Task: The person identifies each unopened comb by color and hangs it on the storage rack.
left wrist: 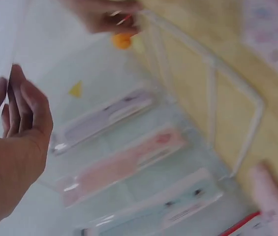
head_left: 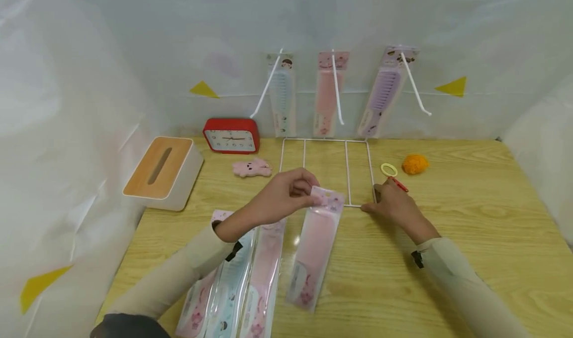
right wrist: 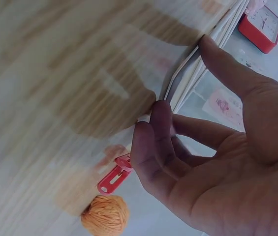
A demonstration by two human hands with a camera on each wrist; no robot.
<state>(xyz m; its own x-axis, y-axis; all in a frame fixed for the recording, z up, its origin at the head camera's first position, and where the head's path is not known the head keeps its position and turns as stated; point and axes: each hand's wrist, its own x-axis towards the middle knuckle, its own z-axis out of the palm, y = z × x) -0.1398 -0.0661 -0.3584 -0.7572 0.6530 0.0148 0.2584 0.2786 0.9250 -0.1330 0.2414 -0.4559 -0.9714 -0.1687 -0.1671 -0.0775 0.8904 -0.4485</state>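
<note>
My left hand pinches the top card of a bagged pink comb, which slants over the table. In the left wrist view the bag shows edge-on between thumb and fingers. With thumb and fingers, my right hand holds the front right corner of a white wire rack. The right wrist view shows the fingertips at one bar and the thumb near the other. Three bagged combs, blue, pink and purple, hang at the back by white hooks.
More bagged combs lie side by side beneath my left forearm. Left of the rack are a red clock, a pink plush and a tissue box. A yellow ring, orange yarn ball and small red item lie right.
</note>
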